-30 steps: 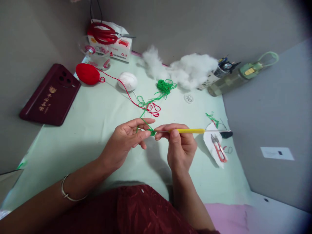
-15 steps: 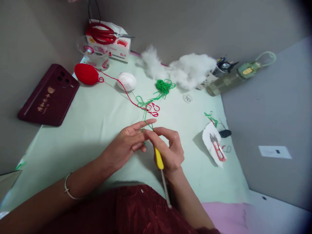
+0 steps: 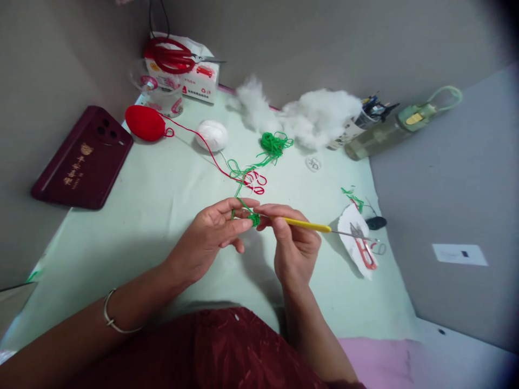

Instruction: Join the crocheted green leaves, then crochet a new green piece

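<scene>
My left hand (image 3: 211, 235) pinches a small green crochet piece (image 3: 254, 218) between thumb and fingers, above the pale green table (image 3: 133, 216). The green yarn (image 3: 243, 183) runs from it over my index finger up to a loose green tangle (image 3: 272, 144). My right hand (image 3: 294, 243) grips a yellow-handled crochet hook (image 3: 308, 224); its tip sits in the green piece and its metal tail points right.
A red yarn ball (image 3: 145, 122), a white yarn ball (image 3: 212, 134) and white stuffing (image 3: 320, 116) lie at the back. Red scissors (image 3: 172, 56) rest on a box. A dark red phone (image 3: 83, 158) lies left. Small red snips (image 3: 363, 247) on paper and a bottle (image 3: 389, 132) lie right.
The hook swung from pointing down toward my body to pointing right, back into the green piece. My left hand stayed in place on the yarn.
</scene>
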### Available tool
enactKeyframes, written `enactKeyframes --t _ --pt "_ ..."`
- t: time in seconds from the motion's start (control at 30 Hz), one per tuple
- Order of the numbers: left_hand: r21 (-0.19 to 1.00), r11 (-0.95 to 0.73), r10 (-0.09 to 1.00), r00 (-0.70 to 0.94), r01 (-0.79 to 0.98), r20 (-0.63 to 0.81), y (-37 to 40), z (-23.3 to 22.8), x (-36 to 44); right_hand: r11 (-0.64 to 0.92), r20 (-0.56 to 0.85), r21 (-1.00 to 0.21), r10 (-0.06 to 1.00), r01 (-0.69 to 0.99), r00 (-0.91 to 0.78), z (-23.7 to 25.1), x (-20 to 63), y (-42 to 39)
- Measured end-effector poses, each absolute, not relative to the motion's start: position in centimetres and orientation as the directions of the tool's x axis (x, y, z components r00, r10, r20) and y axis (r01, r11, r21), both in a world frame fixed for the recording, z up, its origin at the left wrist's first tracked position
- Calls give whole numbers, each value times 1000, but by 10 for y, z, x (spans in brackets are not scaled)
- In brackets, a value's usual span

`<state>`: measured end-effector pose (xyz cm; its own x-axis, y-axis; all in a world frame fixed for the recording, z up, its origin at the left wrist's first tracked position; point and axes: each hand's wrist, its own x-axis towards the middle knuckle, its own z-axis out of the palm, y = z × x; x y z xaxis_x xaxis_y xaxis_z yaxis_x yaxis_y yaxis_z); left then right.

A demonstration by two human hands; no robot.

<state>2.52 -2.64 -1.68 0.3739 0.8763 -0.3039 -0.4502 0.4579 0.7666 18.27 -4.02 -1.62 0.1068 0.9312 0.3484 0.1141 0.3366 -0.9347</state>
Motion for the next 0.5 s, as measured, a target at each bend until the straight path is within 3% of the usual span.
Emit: enactKeyframes --t 0.2,0.4,0.5 --pt "804 417 898 327 -423 -294 -27 -16 24 349 356 -933 929 86 96 -15 185 -40" --pt "822 413 902 298 -392 -311 -26 -15 21 255 252 -967 963 -17 96 -15 186 -40" --pt "834 403 907 284 -378 -310 -26 -14 21 294 298 -954 949 50 104 -14 186 -42"
